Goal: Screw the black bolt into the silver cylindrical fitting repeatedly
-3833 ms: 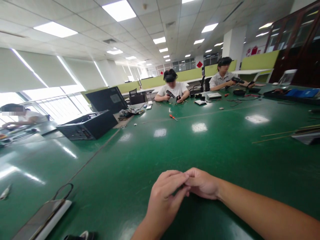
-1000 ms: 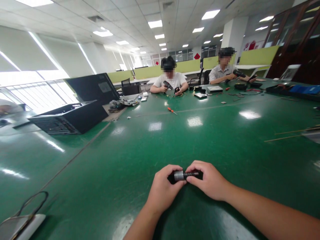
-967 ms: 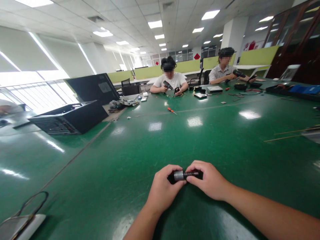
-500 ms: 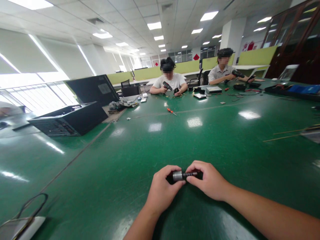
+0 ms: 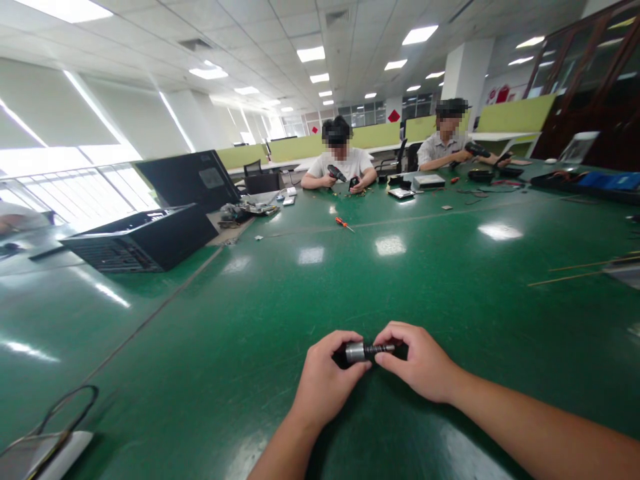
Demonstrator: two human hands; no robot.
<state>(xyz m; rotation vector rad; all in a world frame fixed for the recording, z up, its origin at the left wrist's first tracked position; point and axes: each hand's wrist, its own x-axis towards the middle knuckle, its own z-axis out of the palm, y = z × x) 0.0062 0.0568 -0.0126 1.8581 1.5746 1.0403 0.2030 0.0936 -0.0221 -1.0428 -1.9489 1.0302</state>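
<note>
Near the front of the green table, my two hands meet over a small silver cylinder with a thin dark ridged shaft [image 5: 356, 351], which looks like a small motor. My left hand [image 5: 325, 377] is closed round the cylinder's body, thumb below and fingers above. From the other side, the thumb and fingertips of my right hand [image 5: 420, 360] close about the ridged shaft. The shaft lies roughly level, its tip pointing right into my right hand. The cylinder's left end is in shadow inside my left hand.
A black computer case [image 5: 145, 237] stands at left, beside circuit boards [image 5: 247, 210]. An orange screwdriver [image 5: 343, 224] lies ahead. Two people sit across the table with power drills. A black tray [image 5: 565, 184] is at far right; a cabled white object [image 5: 65, 450] lies at lower left.
My right hand has shifted very slightly to the right along the shaft. My left hand and the cylinder have barely moved.
</note>
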